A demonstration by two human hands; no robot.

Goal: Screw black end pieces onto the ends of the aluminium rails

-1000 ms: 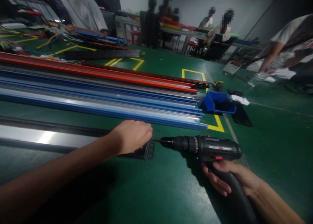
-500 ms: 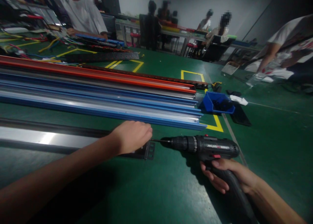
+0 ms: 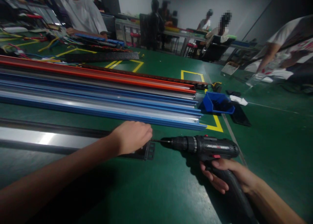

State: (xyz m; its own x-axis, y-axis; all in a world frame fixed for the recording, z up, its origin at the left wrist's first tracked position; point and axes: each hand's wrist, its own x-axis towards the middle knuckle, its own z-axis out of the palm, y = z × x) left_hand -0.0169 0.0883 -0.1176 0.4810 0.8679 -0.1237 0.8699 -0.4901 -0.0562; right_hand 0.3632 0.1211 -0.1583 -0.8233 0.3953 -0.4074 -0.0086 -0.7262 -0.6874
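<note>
In my right hand (image 3: pixel 220 176) is a black cordless drill (image 3: pixel 215 146) with red marks, held by its handle and lying level, chuck to the left. Its long thin bit (image 3: pixel 162 141) reaches to the end of a black and silver metal rail (image 3: pixel 44 137). My left hand (image 3: pixel 133 136) is closed over that end of the rail, with the fingertips curled out of sight around the bit's tip. Below these fingers shows a black slotted end piece (image 3: pixel 150 151). Where the bit tip meets the rail is hidden by my left hand.
Behind the rail lie blue profiles (image 3: pixel 102 108) and orange profiles (image 3: pixel 137 77), side by side. A blue bin (image 3: pixel 207 102) with dark contents stands by their right ends, near a dark flat object (image 3: pixel 241 115). Co-workers sit or stand around the green table (image 3: pixel 171 191).
My hands, the drill and the rail show no visible movement. In the background, a seated person has shifted slightly.
</note>
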